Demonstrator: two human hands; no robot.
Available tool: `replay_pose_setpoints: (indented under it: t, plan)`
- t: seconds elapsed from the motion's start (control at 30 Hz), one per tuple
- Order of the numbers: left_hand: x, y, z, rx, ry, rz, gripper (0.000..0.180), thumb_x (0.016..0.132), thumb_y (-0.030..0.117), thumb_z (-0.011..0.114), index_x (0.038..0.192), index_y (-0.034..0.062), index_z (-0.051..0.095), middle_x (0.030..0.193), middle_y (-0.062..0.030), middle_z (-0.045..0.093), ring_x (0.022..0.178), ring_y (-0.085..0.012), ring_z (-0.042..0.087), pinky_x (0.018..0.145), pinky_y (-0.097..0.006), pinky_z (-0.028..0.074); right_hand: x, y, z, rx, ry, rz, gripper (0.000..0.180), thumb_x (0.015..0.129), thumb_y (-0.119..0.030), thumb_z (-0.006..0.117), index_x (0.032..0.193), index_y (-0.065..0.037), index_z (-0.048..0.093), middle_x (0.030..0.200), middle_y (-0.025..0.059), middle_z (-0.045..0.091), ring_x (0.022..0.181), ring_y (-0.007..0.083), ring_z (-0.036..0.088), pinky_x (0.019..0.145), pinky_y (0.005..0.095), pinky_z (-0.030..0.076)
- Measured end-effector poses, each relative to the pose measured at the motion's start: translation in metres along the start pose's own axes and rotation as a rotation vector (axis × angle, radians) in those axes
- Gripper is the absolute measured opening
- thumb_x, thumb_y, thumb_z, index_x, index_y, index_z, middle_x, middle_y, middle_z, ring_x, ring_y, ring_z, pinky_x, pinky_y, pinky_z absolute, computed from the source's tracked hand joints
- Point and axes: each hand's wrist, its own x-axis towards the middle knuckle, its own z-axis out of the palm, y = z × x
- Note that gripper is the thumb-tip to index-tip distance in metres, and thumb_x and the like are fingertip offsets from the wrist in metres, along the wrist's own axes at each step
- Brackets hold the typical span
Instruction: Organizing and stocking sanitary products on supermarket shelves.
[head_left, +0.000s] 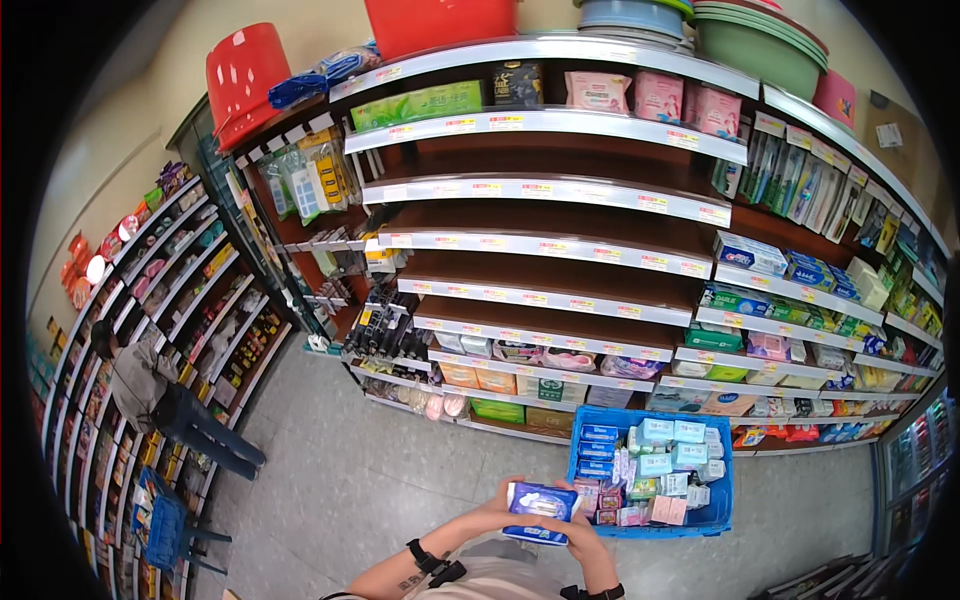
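Observation:
Both hands hold one blue and white soft packet (541,504) in front of my chest. My left hand (500,510) grips its left end and my right hand (572,530) cups its right and lower side. Just right of the packet, on the floor, stands a blue plastic crate (722,470) filled with several small packets in blue, teal, pink and white. Straight ahead is a wooden shelf unit (560,215) whose middle shelves are bare, with price strips along their white edges.
Stocked shelves run off to the right (800,300) and to the left. Red tubs (243,75) and green basins (760,45) sit on top. Another person (165,400) stands in the left aisle near a blue basket (165,525). Grey tiled floor (350,490) lies ahead.

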Motion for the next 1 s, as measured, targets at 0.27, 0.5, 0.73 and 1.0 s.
replay_pose_setpoints:
  t: [0.27,0.5,0.73,1.0]
  plan:
    - [-0.028,-0.029,-0.033,0.027,0.076,-0.124,0.112,0.076,0.034,0.086,0.147,-0.0041,0.007,0.14,-0.0228,0.038,0.132,-0.0279,0.043,0.108,-0.036,0.039,0.014,0.048,0.018,0.039,-0.029,0.081,0.094,0.073,-0.001,0.081,0.149,-0.01,0.027,0.136,0.0119,0.051,0.125,0.024,0.052,0.105,0.037,0.043]
    - [-0.011,-0.017,-0.077,-0.033,-0.029,-0.157,0.109,0.078,0.034,0.085,0.146,-0.0048,0.009,0.139,-0.0233,0.038,0.131,-0.0279,0.043,0.108,-0.035,0.039,0.042,0.049,0.043,0.051,0.051,0.064,0.095,0.074,-0.001,0.081,0.151,-0.008,0.026,0.136,0.0127,0.052,0.125,0.0244,0.052,0.106,0.0366,0.042]
    - [0.005,0.008,-0.165,-0.116,-0.03,-0.109,0.105,0.08,0.029,0.083,0.149,0.0003,0.009,0.14,-0.018,0.038,0.13,-0.0247,0.043,0.106,-0.034,0.039,0.121,0.03,0.102,-0.05,0.021,0.066,0.095,0.076,-0.006,0.082,0.149,-0.008,0.023,0.136,0.0126,0.048,0.127,0.0228,0.049,0.107,0.035,0.04]
    - [0.017,0.031,-0.267,-0.2,-0.065,-0.033,0.111,0.074,0.023,0.087,0.146,0.0002,0.005,0.137,-0.0204,0.039,0.127,-0.0275,0.048,0.104,-0.035,0.043,0.198,0.022,0.172,-0.143,-0.009,0.035,0.095,0.077,-0.009,0.082,0.151,-0.011,0.022,0.139,0.0118,0.046,0.128,0.0215,0.048,0.108,0.0343,0.038]
